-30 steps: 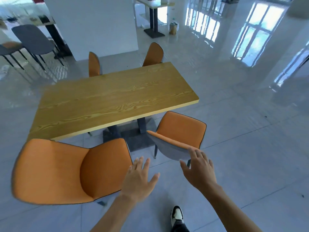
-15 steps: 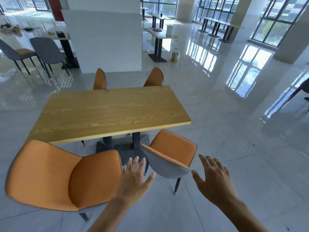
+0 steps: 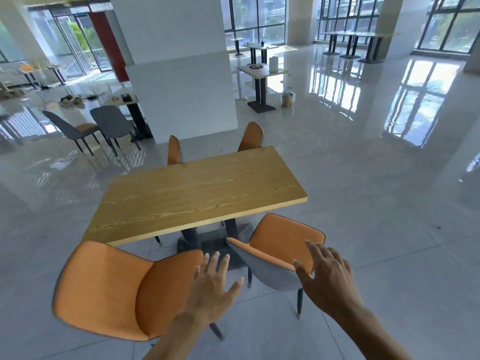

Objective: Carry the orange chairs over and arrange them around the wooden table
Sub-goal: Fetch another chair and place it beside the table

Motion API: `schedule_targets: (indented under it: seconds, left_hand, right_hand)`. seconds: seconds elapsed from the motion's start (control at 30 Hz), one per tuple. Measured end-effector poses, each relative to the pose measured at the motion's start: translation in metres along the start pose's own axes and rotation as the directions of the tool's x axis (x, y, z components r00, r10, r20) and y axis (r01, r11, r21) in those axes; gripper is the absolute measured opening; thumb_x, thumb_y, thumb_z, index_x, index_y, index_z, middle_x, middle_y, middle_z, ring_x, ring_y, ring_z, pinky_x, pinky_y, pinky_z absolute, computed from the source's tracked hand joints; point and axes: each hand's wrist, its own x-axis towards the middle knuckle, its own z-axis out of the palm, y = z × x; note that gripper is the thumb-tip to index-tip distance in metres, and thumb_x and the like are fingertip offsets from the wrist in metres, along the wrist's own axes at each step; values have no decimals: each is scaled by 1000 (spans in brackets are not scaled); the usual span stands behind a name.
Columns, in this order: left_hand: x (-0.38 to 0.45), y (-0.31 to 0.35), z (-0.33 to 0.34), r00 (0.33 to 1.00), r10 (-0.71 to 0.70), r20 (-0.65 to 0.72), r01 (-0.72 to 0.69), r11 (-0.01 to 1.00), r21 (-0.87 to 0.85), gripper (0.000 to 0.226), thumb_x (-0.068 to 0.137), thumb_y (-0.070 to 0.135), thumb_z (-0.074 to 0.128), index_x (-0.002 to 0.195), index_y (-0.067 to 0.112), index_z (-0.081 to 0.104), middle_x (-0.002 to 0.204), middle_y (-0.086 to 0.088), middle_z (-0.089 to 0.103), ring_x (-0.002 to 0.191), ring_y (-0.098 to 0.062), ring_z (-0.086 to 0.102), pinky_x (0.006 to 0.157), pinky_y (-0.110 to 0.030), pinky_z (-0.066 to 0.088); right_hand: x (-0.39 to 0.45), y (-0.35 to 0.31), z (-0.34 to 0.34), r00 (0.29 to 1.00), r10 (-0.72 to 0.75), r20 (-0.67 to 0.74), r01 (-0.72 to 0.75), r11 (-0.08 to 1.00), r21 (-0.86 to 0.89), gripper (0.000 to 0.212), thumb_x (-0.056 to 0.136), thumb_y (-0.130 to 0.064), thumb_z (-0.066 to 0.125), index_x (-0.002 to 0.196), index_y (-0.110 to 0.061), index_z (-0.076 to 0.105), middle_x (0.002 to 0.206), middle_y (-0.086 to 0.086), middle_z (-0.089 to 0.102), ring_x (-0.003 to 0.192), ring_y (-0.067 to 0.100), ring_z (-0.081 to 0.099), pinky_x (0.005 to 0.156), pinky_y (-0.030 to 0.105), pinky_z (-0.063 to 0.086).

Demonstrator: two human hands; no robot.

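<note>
Hovering hands [image 3: 211, 289] w/ fingers spread

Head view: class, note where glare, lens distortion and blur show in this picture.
Head view: window glare washes over the glossy floor at upper right; wide-angle bending curves the pillar and window frames toward the edges; the near left chair looks soft and stretched at its outer rim; the table stays sharp.

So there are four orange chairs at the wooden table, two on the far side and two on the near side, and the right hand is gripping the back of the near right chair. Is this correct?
Not quite. In the head view the right hand is open with fingers spread, not gripping the near right chair. The rest holds: four orange chairs at the wooden table, two far and two near.
</note>
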Motion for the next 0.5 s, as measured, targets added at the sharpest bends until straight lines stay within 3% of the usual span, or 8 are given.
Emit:
schedule_targets:
  seconds: [0.23,0.5]
  left_hand:
    - [29,-3,1,997,-21,75,19,999,27,76,96,69,25,157,29,6,167,-2,1,152,-24,-5,124,-46,7]
    - [143,-39,40,980,55,190,-64,997,40,77,96,70,22,158,27,4,167,-3,4,153,-23,-2,123,-43,8]
  right_hand:
    - [30,8,27,999,14,43,-13,1000,-9,62,97,-62,39,148,-26,38,150,2,49,138,27,41,112,52,36]
    - [107,2,103,974,163,158,-152,985,-78,63,97,-65,34,148,-28,38,150,0,49,138,25,40,113,52,35]
